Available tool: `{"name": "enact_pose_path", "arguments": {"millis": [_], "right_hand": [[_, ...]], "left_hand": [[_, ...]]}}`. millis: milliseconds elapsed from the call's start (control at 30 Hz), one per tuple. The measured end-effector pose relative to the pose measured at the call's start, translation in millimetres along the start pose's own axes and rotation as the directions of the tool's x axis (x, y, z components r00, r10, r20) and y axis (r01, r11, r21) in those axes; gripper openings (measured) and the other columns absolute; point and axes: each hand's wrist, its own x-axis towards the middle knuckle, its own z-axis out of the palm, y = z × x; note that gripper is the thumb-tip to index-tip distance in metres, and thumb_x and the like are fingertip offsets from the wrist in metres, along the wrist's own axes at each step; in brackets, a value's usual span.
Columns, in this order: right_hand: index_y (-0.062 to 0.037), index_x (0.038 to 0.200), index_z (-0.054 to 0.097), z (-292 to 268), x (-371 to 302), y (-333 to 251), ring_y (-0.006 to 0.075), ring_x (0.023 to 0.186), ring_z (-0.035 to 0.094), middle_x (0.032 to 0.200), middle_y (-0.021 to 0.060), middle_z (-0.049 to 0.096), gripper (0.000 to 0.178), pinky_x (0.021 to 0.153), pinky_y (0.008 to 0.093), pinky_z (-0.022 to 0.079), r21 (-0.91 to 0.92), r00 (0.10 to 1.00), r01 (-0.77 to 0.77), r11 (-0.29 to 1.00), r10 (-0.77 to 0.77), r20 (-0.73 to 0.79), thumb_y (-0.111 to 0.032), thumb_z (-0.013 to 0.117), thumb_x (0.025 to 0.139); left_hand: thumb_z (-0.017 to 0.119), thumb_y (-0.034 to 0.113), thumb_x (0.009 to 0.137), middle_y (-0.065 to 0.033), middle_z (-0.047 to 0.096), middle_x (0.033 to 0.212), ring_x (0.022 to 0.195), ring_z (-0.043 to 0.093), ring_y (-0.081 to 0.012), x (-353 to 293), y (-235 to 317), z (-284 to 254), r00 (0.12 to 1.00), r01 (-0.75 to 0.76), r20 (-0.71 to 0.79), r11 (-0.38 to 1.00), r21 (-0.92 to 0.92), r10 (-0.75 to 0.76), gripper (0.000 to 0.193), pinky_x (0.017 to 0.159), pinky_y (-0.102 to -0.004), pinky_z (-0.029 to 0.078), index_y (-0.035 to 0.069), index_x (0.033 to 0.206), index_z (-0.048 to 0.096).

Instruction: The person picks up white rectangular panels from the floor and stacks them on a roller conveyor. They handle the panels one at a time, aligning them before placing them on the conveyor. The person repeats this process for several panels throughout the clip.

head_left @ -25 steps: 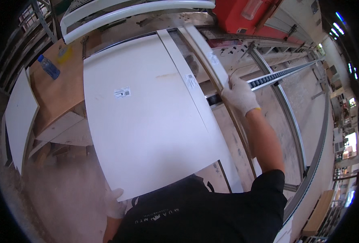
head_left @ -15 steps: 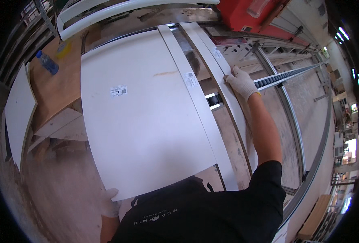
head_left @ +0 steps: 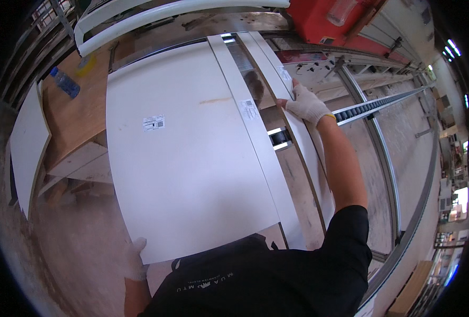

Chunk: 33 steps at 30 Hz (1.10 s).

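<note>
A large white panel [head_left: 187, 153] with a printed label lies in front of me. My left hand [head_left: 135, 260], in a pale glove, holds its near left corner; the fingers underneath are hidden. Along its right side lies a long white strip [head_left: 261, 153] with a label. Farther right, past a gap, lie narrow white strips [head_left: 303, 145] side by side. My right hand [head_left: 307, 104], gloved, grips across these strips, with the thumb at the left edge and the fingers toward the right side.
A bottle with a blue cap [head_left: 64, 83] stands on a brown board [head_left: 81, 116] at the left, beside another white panel [head_left: 29, 142]. A roller rail [head_left: 377, 104] and metal frame bars extend to the right. Red machinery [head_left: 319, 24] stands at the far side.
My right hand has shifted left and its thumb now reaches across to the strips' left edge. The left hand stays at the panel's corner, moved up slightly.
</note>
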Motion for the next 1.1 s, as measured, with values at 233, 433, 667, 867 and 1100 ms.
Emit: {"name": "enact_pose_path", "arguments": {"millis": [233,433,667,867,1100], "right_hand": [[-0.0038,0.176,0.021,-5,-18,-37,0.0432,0.154,0.049,0.173,0.0279,0.036,0.112,0.128,0.0470,0.040,-0.157,0.998,-0.004,0.988,0.014,0.063,-0.055,0.075,0.092],[-0.0049,0.176,0.023,-7,-22,-41,0.0439,0.154,0.049,0.171,0.0292,0.038,0.109,0.128,0.0457,0.041,-0.143,0.997,0.020,0.989,-0.009,0.077,-0.056,0.074,0.094],[-0.0070,0.177,0.021,1,-30,-53,0.0432,0.149,0.054,0.167,0.0283,0.043,0.111,0.126,0.0457,0.043,-0.137,0.996,0.059,0.989,-0.049,0.078,-0.065,0.072,0.097],[-0.0056,0.177,0.020,-1,-33,-66,0.0434,0.149,0.055,0.167,0.0281,0.041,0.117,0.126,0.0471,0.043,-0.182,0.996,0.033,0.983,-0.017,0.087,-0.072,0.070,0.095],[-0.0012,0.175,0.021,-5,-36,-67,0.0450,0.148,0.055,0.166,0.0296,0.042,0.122,0.122,0.0481,0.047,-0.165,0.994,0.038,0.986,-0.020,0.107,-0.074,0.070,0.091]], "left_hand": [[0.078,0.019,0.088,-0.0159,0.063,0.142,0.128,0.064,-0.0327,-8,6,30,0.999,0.041,-0.036,0.991,0.130,-0.036,0.080,0.108,-0.0461,0.056,-0.001,0.159,0.047],[0.079,0.020,0.088,-0.0173,0.061,0.147,0.133,0.061,-0.0350,-10,10,47,0.981,0.193,-0.008,0.976,0.102,-0.193,0.084,0.113,-0.0476,0.052,-0.001,0.162,0.045],[0.071,0.012,0.091,-0.0193,0.060,0.150,0.133,0.060,-0.0356,-10,17,58,0.992,0.105,-0.094,0.976,0.193,-0.088,0.078,0.116,-0.0481,0.050,-0.002,0.163,0.045],[0.069,0.007,0.095,-0.0169,0.058,0.151,0.136,0.058,-0.0337,-4,1,39,0.998,0.063,-0.024,0.994,0.089,-0.061,0.072,0.118,-0.0459,0.048,-0.001,0.163,0.045],[0.066,0.021,0.106,-0.0151,0.063,0.148,0.136,0.059,-0.0313,20,31,26,0.996,0.087,-0.023,0.806,0.585,-0.091,0.060,0.117,-0.0458,0.048,-0.003,0.158,0.049]]}}
